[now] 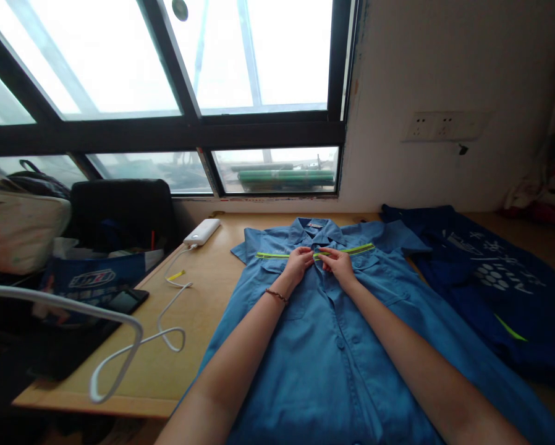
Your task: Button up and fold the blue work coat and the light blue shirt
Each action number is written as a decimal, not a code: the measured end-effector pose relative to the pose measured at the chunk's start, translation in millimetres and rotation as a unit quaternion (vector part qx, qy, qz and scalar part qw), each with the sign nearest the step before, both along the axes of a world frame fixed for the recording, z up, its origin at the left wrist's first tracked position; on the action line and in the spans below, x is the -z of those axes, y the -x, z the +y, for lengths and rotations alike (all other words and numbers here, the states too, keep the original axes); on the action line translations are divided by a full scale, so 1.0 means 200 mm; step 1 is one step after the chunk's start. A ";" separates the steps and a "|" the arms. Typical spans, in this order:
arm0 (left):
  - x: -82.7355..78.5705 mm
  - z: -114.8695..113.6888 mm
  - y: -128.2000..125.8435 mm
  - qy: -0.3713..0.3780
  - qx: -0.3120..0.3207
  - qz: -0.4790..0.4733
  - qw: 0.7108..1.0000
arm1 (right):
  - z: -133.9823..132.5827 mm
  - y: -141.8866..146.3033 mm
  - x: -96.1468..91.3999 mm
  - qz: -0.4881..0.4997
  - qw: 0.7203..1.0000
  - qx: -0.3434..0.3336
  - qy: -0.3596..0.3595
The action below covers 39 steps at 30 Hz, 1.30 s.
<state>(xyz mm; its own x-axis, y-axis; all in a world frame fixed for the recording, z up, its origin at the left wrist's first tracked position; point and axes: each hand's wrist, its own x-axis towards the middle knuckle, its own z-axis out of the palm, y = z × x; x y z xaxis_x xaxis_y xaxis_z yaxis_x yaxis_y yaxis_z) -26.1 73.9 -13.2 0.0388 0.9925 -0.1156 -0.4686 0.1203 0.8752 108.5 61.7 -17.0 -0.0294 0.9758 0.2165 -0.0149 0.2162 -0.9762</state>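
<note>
A blue short-sleeved work shirt (296, 352) lies spread face up on the wooden table, its collar toward the window. A yellow-green reflective strip (361, 249) crosses its chest. My left hand (299, 262) and my right hand (337, 264) meet at the front placket just below the collar, level with the strip. Both hands are closed, fingertips pinching the shirt's front edges from either side. Any button between the fingertips is hidden. Lower down, the placket is unfastened, with a button (340, 343) showing. A beaded bracelet (276, 296) circles my left wrist.
A white power bank (202, 232) with a white cable (164, 318) lies left on the table (203, 309). Dark blue printed clothing (472, 272) lies right of the shirt. Bags (96, 272) and a black chair (124, 207) stand left, beyond the table edge.
</note>
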 end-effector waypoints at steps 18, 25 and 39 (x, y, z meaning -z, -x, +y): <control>-0.01 0.02 0.02 0.044 0.016 -0.021 0.999 | 0.00 0.00 0.01 -0.040 0.999 -0.021 -0.013; 0.02 0.01 0.00 -0.029 0.000 0.014 0.999 | 0.01 0.00 0.01 -0.094 0.995 -0.022 0.006; 0.08 0.15 -0.01 -0.179 0.047 0.184 0.965 | -0.25 0.05 -0.07 -0.548 0.828 0.122 0.004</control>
<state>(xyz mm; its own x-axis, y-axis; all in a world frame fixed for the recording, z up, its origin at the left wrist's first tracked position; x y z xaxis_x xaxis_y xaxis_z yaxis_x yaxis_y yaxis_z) -24.6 104.2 -28.7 0.1533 0.9654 0.2109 -0.1195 -0.1938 0.9737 98.8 11.1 -2.9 -0.0062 0.9829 0.1842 0.9235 0.0762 -0.3759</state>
